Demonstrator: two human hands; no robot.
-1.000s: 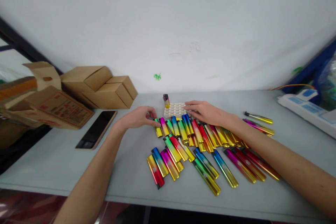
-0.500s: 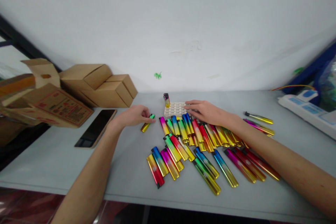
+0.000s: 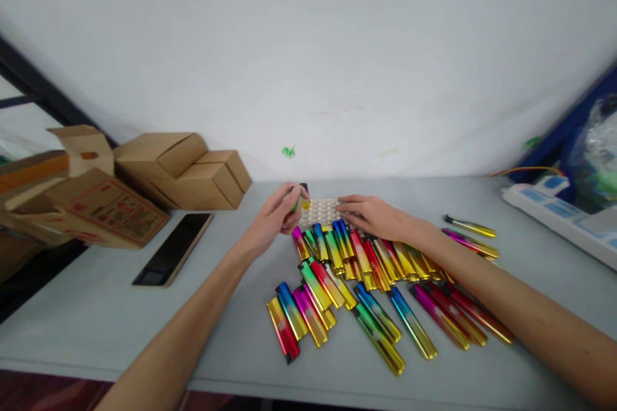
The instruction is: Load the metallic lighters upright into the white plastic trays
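My left hand (image 3: 282, 210) is closed around a lighter, of which a bit of green (image 3: 295, 204) shows between the fingers. It is at the left edge of a white tray (image 3: 322, 212) with rows of small holes. Another lighter (image 3: 305, 194) stands upright in the tray's left corner, partly hidden by that hand. With fingers stretched out, my right hand (image 3: 373, 215) rests on the tray's right edge. Several shiny lighters (image 3: 332, 245) in gold, red, blue, green and purple lie in a pile in front of the tray, some under my right forearm.
A phone (image 3: 173, 249) lies on the left of the grey table (image 3: 231, 340). Cardboard boxes (image 3: 178, 167), one open (image 3: 110, 205), stand behind it. At the right edge is a white power strip (image 3: 559, 215). A few lighters (image 3: 470, 226) lie apart on the right, with the wall behind.
My left hand has lifted the green-and-gold lighter off the table and carried it right to the tray. My right hand has stayed at the tray's right edge. The camera has tilted slightly up.
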